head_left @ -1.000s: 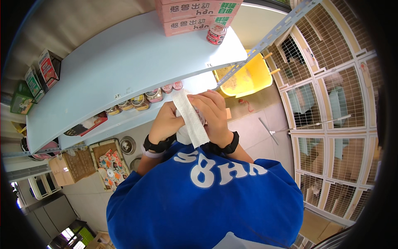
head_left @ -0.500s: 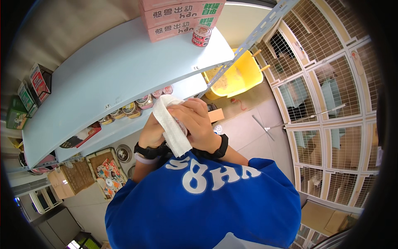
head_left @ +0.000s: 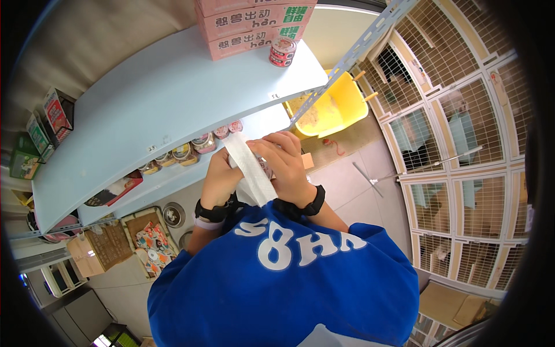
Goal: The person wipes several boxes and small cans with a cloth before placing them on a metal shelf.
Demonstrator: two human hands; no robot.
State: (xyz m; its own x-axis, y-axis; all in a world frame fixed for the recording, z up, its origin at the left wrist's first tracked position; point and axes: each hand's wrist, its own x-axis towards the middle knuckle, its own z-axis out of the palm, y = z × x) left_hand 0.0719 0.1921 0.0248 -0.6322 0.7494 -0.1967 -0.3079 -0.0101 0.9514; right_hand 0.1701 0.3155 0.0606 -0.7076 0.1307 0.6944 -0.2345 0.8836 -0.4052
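While I watched mid-frame, left hand (head_left: 221, 180) and right hand (head_left: 288, 168) held a white tissue (head_left: 252, 172) | seemed light, limp, tearable | long edges looked best to grip

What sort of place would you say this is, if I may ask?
Probably a room for keeping small animals, perhaps a cattery: wire-fronted cages line the right side, a yellow tub holds sandy material, and tins stand stacked on the shelf.
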